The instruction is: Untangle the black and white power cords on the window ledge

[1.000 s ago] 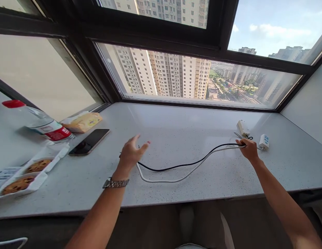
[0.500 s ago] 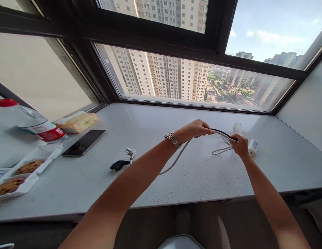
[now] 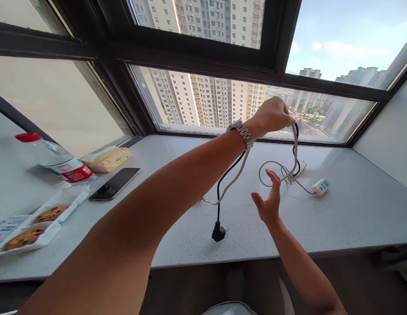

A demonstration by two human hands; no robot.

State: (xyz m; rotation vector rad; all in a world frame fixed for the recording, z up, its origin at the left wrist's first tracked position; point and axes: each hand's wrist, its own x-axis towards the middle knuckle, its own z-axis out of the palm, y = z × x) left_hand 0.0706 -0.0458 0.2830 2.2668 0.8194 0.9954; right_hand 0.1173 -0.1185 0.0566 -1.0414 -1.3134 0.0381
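Nearest me, my right hand [image 3: 268, 202] hovers over the worktop [image 3: 354, 214] near its front edge, fingers spread and palm turned inward, holding nothing. Just left of it the black plug [image 3: 218, 232] hangs close to the surface on the black cable [image 3: 223, 179]; whether it touches the stone I cannot tell. Higher up, my left hand [image 3: 272, 116] is raised with its fingers closed around both the black cable and the white cable [image 3: 294, 148], which drape down either side of the grip.

I judge this as the gathering step: the cords are lifted in a bunch and the free hand is placed to catch the hanging lengths. The next move calls for closing the right hand on the strands below the left without snagging the loop lying on the worktop.

Toward the right back corner sit a small white adapter [image 3: 321, 187] and, partly hidden behind the cables, what looks like a white power strip [image 3: 301, 166]. The white cable's plug end is hard to make out behind my forearm. Along the left edge lie a phone [image 3: 114, 183], a bottle [image 3: 55, 159] and cookies [image 3: 26, 236].
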